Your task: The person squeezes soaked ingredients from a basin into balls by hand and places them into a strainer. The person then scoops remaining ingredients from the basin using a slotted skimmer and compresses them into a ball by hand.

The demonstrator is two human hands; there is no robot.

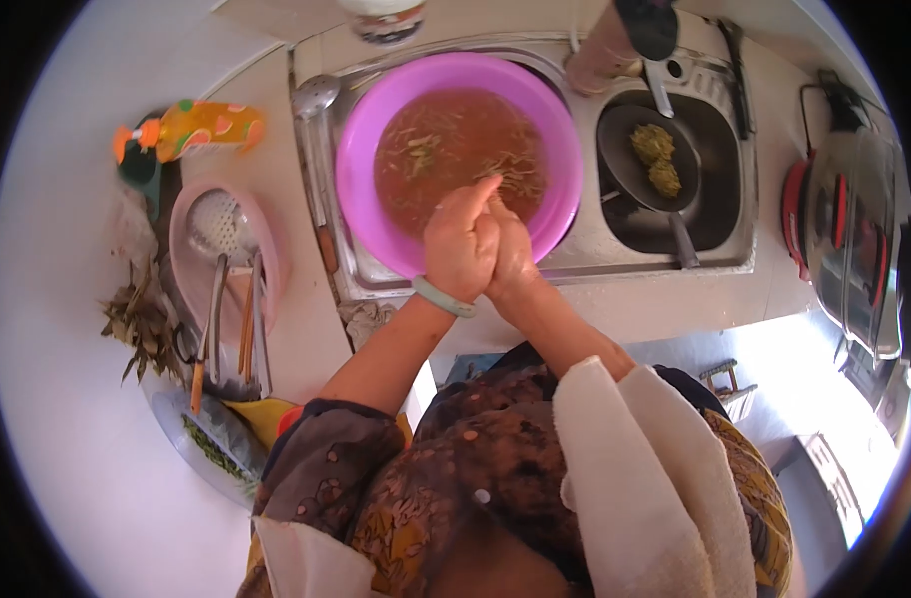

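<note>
My left hand (459, 244), with a pale green bangle at its wrist, is pressed against my right hand (511, 249), fingers closed. Whatever lies between the palms is hidden. Both hands are over the near rim of a purple basin (358, 189). Brownish water fills the basin, with thin shredded vegetable strips (510, 171) floating near my fingertips. Over the right sink bowl rests a dark round vessel with a handle (683, 241); it holds squeezed-looking clumps of greenish shreds (655, 149).
A metal skimmer (318, 95) lies left of the basin. Further left are an orange soap bottle (211, 128) and a pink container (268, 214) with utensils. The faucet (659, 92) stands behind the right bowl. An appliance with a glass lid (859, 224) sits at far right.
</note>
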